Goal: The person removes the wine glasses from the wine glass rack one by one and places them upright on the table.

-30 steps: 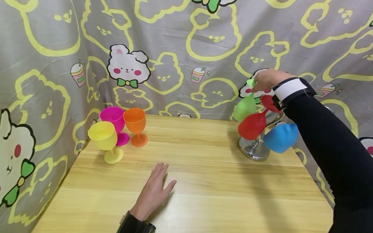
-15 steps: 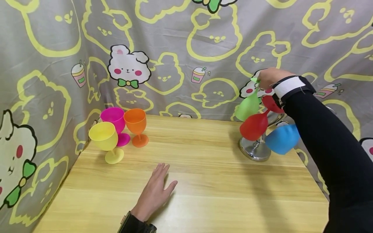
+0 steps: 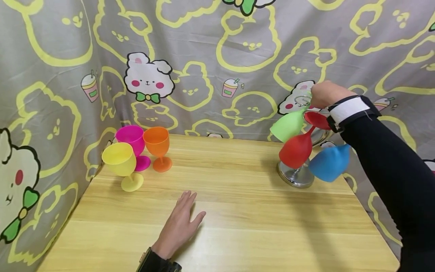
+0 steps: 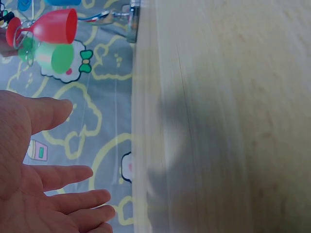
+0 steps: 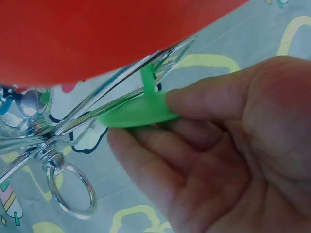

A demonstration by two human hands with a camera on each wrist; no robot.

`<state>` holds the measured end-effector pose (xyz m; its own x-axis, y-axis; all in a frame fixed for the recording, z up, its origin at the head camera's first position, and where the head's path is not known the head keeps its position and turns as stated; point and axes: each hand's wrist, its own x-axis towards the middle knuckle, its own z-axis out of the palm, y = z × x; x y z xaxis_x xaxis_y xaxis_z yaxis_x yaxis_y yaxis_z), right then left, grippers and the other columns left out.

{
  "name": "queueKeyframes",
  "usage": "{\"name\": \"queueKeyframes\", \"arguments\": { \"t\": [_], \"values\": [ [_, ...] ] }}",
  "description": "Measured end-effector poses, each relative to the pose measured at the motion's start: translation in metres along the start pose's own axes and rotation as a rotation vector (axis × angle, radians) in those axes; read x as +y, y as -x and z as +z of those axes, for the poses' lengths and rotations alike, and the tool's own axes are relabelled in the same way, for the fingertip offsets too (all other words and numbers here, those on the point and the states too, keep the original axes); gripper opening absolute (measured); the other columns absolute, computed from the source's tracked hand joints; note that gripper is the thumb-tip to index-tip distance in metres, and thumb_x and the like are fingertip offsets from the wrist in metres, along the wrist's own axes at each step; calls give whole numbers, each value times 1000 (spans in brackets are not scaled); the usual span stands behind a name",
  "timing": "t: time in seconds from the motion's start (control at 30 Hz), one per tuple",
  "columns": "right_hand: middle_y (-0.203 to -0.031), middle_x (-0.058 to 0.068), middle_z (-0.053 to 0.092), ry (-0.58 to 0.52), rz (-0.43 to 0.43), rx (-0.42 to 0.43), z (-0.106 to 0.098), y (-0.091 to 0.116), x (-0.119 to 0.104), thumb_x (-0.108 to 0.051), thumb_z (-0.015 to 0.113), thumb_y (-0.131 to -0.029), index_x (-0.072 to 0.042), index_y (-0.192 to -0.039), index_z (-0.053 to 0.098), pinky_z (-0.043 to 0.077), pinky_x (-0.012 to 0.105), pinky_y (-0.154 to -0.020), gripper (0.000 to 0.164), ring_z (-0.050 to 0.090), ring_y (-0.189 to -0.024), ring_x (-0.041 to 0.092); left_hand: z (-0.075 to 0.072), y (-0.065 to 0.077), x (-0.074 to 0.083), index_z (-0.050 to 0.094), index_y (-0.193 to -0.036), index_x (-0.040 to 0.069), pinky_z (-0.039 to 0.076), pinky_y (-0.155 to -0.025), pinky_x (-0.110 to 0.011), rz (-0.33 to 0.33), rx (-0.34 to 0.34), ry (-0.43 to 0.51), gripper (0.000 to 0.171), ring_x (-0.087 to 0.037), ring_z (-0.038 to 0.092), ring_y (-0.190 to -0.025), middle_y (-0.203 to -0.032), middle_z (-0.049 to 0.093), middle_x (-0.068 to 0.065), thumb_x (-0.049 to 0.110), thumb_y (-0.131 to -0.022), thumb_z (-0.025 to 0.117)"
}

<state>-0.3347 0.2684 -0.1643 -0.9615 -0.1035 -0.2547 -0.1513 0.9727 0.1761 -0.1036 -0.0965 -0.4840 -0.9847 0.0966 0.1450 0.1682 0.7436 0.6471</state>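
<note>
- Your right hand (image 3: 327,93) was pinching the foot of the green goblet (image 3: 288,126), thumb on one face of it and fingers under the other, as the right wrist view showed.
- The green goblet was at the metal stand (image 3: 295,180), on the right of the table (image 3: 234,215); it was tilted, bowl low and foot high, with its stem among the wire rods.
- You could not tell from these views whether the stand bore any of its weight.
- The red goblet (image 3: 296,150) hung bowl-down on the stand, just beside the green one and nearer to you.
- The blue goblet (image 3: 329,164) hung tilted to the right of the red one, its upper end partly behind your black sleeve (image 3: 384,181).
- Your left hand (image 3: 178,223) was spread, fingers straight and thumb well out, holding nothing, low at the table's near side; contact with the tabletop could not be told.
- Beyond that hand, at the far left, the yellow goblet (image 3: 119,159), magenta goblet (image 3: 131,140) and orange goblet (image 3: 157,141) stood upright, close together.
- A grey curtain (image 3: 251,49) with yellow outlines and rabbit faces hung behind the table.
</note>
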Motion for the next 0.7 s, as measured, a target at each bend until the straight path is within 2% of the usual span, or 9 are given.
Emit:
{"name": "queueKeyframes", "arguments": {
  "t": [0.17, 0.3, 0.4, 0.53, 0.7],
  "values": [
    [-65, 13, 43, -45, 8, 74, 3, 17, -6, -1, 48, -82, 7, -88, 58, 39, 31, -51, 13, 48, -61, 26, 1, 1, -2, 38, -139, 10, 23, -108, -49, 15, 7, -9, 68, -29, 24, -135, -146, 29, -14, 48, -86, 56],
    [-63, 13, 44, -46, -24, 161, 0, 30, -16, -1, 49, -82, 6, -87, 58, 39, 31, -48, 13, 49, -57, 25, 1, 2, -2, 38, -139, 10, 24, -107, -50, 20, 18, -11, 68, -30, 25, -135, -146, 29, -13, 49, -86, 56],
    [-60, 12, 43, -27, -65, 221, -3, 41, -25, 1, 45, -80, 3, -78, 58, 37, 30, -46, 13, 47, -53, 24, 1, 2, -1, 38, -139, 9, 24, -107, -50, 17, 19, -10, 69, -30, 24, -135, -147, 28, -13, 49, -86, 56],
    [-55, 8, 35, -6, -114, 319, -3, 58, -41, 5, 38, -75, -2, -62, 48, 31, 28, -40, 18, 41, -47, 22, 2, 3, -1, 37, -139, 9, 23, -107, -51, 17, 12, -17, 69, -31, 24, -135, -147, 28, -14, 48, -86, 57],
    [-54, 10, 35, -40, -155, 466, 3, 81, -66, 5, 39, -77, -1, -68, 48, 32, 28, -36, 15, 40, -43, 22, 2, 3, 0, 37, -140, 9, 23, -107, -51, 12, 10, -17, 70, -31, 24, -135, -147, 27, -14, 48, -85, 57]
  ]
}}
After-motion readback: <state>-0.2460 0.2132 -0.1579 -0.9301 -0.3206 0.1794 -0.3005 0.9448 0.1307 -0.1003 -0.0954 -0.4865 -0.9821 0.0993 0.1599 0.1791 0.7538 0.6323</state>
